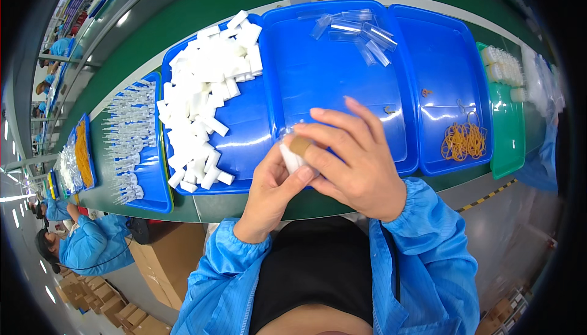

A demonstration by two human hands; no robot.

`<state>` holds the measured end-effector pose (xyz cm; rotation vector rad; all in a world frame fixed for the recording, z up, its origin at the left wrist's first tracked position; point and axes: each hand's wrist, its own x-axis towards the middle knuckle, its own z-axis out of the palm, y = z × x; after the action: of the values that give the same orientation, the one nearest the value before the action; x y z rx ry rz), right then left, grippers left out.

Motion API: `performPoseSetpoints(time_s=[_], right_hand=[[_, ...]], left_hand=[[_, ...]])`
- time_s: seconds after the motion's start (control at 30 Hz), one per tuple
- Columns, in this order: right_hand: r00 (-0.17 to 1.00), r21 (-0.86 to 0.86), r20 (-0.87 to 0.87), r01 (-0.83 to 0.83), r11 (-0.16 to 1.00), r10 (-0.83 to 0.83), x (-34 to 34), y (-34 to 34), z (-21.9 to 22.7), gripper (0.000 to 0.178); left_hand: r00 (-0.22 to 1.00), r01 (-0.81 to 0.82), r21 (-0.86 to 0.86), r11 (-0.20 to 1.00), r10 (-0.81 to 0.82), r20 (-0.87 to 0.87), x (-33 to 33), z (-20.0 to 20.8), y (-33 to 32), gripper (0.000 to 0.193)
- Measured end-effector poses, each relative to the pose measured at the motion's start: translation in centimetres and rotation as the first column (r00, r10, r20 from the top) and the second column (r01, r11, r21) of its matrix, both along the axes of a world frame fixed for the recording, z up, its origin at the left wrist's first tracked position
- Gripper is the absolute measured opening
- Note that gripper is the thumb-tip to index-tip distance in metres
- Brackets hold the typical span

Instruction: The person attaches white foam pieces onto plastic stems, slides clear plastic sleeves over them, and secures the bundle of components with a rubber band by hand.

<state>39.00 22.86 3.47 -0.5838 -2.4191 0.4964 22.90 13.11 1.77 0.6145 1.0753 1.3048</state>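
Note:
Above the near edge of the blue trays, my left hand point(269, 188) is closed round a small white cylindrical piece point(291, 157), its thumb lying along the side. Something clear shows at the piece's upper end, too small to make out. My right hand point(354, 161) bends over the same piece from the right, with the index finger and its brown finger wrap point(299, 146) against it. The other right fingers stretch up and apart; its thumb is mostly hidden. Left of my hands, many similar white pieces point(208, 90) lie heaped in a blue tray point(244, 124).
Clear plastic tubes point(361, 32) lie at the back of the middle blue tray point(336, 78). Yellow rubber bands point(465, 140) lie in the right blue tray point(440, 72). A green tray point(507, 130) bears white bundles. Clear-and-white plastic parts point(129, 127) fill the left tray; co-workers sit further left.

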Motion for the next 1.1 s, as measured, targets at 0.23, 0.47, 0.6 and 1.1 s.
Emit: performPoseSetpoints(time_s=[0.23,0.47,0.6,1.1], right_hand=[[0.996,-0.194,-0.082,0.025,0.981,-0.042,2.0,0.9,-0.1,0.079],[0.997,0.008,-0.069,0.048,0.999,-0.047,3.3,0.6,-0.9,0.058],[0.988,-0.244,-0.145,0.010,0.970,-0.047,4.8,0.4,-0.5,0.058],[0.571,0.238,0.269,0.741,0.628,-0.776,24.5,7.6,-2.2,0.008]], left_hand=[[0.914,0.260,-0.031,0.965,-0.236,0.329,0.2,-0.4,1.6,0.065],[0.944,0.109,-0.138,0.984,-0.058,0.324,3.6,-0.2,2.4,0.049],[0.986,0.120,-0.184,0.975,-0.096,0.134,4.8,0.3,3.2,0.041],[0.947,0.074,0.043,0.996,-0.056,-0.317,5.4,-0.5,5.1,0.049]])
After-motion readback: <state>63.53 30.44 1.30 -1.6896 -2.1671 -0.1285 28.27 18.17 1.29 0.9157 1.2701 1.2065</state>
